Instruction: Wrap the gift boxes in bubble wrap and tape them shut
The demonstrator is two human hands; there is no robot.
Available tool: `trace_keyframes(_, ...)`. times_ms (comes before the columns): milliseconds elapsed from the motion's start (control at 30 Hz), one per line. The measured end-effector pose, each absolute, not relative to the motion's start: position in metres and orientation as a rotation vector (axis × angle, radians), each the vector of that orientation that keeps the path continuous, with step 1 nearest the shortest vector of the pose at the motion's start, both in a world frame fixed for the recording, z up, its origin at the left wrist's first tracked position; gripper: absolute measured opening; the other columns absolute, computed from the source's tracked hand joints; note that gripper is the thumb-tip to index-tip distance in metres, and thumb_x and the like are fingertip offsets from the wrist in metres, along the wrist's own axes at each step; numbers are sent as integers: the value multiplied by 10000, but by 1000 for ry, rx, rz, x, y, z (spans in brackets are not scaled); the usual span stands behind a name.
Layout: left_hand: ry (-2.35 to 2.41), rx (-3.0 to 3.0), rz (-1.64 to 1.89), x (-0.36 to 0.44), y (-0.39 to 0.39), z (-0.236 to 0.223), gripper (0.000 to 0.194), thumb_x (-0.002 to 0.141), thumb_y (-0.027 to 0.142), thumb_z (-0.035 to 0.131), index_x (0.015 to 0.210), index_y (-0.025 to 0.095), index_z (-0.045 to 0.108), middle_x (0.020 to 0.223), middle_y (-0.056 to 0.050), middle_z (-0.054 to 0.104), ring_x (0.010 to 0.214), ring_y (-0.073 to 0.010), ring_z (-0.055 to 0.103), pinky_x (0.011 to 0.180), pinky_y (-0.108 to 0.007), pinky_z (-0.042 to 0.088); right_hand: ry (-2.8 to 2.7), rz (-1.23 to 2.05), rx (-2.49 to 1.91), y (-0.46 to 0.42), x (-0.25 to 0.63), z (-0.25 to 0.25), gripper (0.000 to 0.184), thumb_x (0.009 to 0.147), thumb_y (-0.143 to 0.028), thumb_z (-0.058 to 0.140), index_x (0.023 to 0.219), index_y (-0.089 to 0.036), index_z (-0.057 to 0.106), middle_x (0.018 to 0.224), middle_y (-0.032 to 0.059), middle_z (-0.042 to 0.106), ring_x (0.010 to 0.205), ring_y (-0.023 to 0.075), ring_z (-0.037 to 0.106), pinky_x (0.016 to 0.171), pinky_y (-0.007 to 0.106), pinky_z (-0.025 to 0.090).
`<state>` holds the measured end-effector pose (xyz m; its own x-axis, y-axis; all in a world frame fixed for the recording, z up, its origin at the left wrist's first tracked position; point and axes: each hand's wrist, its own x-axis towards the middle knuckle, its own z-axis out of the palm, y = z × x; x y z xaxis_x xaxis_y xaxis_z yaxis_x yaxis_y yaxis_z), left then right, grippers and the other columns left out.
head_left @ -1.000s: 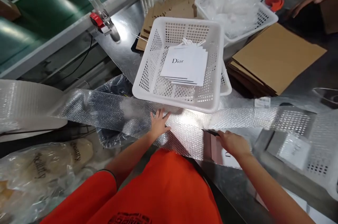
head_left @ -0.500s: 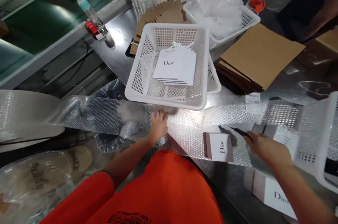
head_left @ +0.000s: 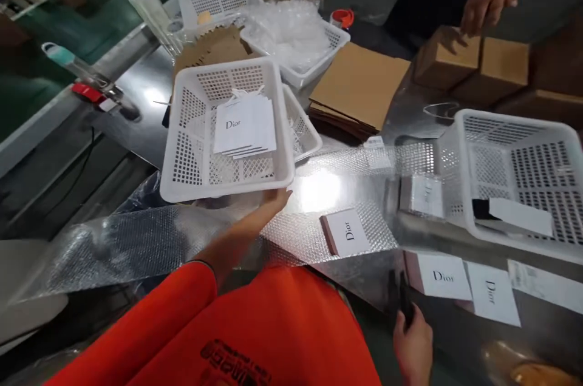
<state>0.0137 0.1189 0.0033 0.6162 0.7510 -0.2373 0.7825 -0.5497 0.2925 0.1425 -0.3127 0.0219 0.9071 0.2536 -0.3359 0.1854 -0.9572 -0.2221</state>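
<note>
My left hand (head_left: 275, 199) reaches to the front rim of the white basket (head_left: 228, 192), which hides most of its fingers. A stack of white Dior cards or bags (head_left: 246, 128) lies inside the basket. Under my left forearm runs a strip of bubble wrap (head_left: 136, 240). A Dior box (head_left: 348, 233), white on top with brown sides, rests on the wrap to the right. My right hand (head_left: 413, 337) is closed around a slim black utility knife (head_left: 404, 301), low over the metal table; its blade is not clear.
More Dior boxes (head_left: 441, 277) lie at the right, near another white basket (head_left: 523, 231). Flat cardboard (head_left: 359, 85) is stacked behind. Another person's hand (head_left: 489, 0) is above brown cartons (head_left: 455, 58). A tape dispenser (head_left: 93, 94) stands at the left.
My right hand has drawn the knife back towards me, off the bubble wrap, whose near layer now ends just right of the box. My left hand has reached forward to the basket. The view has swung right.
</note>
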Motion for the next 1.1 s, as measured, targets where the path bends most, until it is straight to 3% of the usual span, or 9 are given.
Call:
trace_keyframes(100, 1087, 2589, -193, 11, 97, 16, 560, 989, 248, 484, 1524, 102, 406, 1624, -181, 349, 1507, -371, 297, 1247, -542, 234, -273, 457, -2940, -319, 141, 17, 740, 919, -494, 209, 1359, 28, 495, 1019, 321, 611, 1023, 498, 616, 801, 589, 519)
trace_keyframes(200, 830, 2647, -238, 1, 52, 24, 515, 973, 256, 510, 1479, 169, 478, 1633, -130, 358, 1505, -311, 325, 1263, -470, 231, -289, 378, -2978, -322, 145, 14, 716, 932, -448, 214, 1397, 41, 454, 1060, 351, 601, 1009, 512, 624, 793, 625, 510)
trace_keyframes(300, 533, 2687, -338, -14, 12, 23, 518, 950, 255, 525, 1465, 209, 490, 1630, -115, 368, 1505, -277, 335, 1262, -475, 235, -286, 312, -3022, -322, 147, 12, 687, 934, -434, 224, 1481, -48, 374, 1122, 340, 606, 1044, 521, 619, 773, 659, 501)
trace_keyframes(400, 433, 2677, -489, -25, -8, 16, 536, 920, 252, 559, 1448, 187, 503, 1614, -143, 390, 1495, -287, 354, 1239, -491, 271, -363, 211, -2979, -309, 151, 14, 649, 940, -466, 237, 1511, -171, 329, 1249, 310, 585, 1189, 498, 565, 852, 667, 492)
trace_keyframes(567, 581, 2570, -476, -21, -15, 19, 529, 906, 213, 545, 1432, 181, 508, 1594, -140, 419, 1473, -276, 390, 1216, -477, 331, -702, 232, -2733, -237, 182, 24, 572, 957, -416, 296, 1304, -17, 514, 1240, 326, 587, 1212, 428, 550, 1034, 553, 440)
trace_keyframes(667, 634, 2514, -362, -4, -21, 33, 585, 928, 204, 506, 1504, 154, 419, 1626, -145, 363, 1453, -253, 416, 1184, -410, 394, -762, 307, -2743, -186, 217, 26, 518, 944, -326, 337, 1306, 0, 512, 1283, 308, 574, 1218, 386, 542, 1034, 508, 430)
trace_keyframes(767, 508, 2556, -332, 15, -28, 46, 613, 926, 200, 516, 1527, 187, 395, 1664, -126, 287, 1400, -270, 472, 1146, -419, 431, -662, 512, -2867, -156, 248, 23, 514, 934, -289, 392, 1346, 4, 488, 1270, 298, 584, 1181, 365, 568, 974, 482, 456)
trace_keyframes(933, 451, 2646, -415, 30, -34, 50, 612, 921, 232, 548, 1517, 297, 423, 1659, -79, 313, 1261, -300, 570, 1058, -470, 475, -659, 687, -2861, -148, 276, 19, 340, 883, -357, 530, 1032, -88, 675, 1020, 223, 664, 1009, 352, 633, 845, 471, 490)
trace_keyframes(1100, 478, 2646, -450, 30, -36, 44, 626, 914, 222, 566, 1516, 321, 428, 1660, -76, 308, 1316, -325, 516, 1074, -481, 455, -878, 750, -2619, -151, 274, 37, 223, 869, -344, 532, 767, -186, 651, 946, 155, 683, 943, 277, 655, 849, 388, 501)
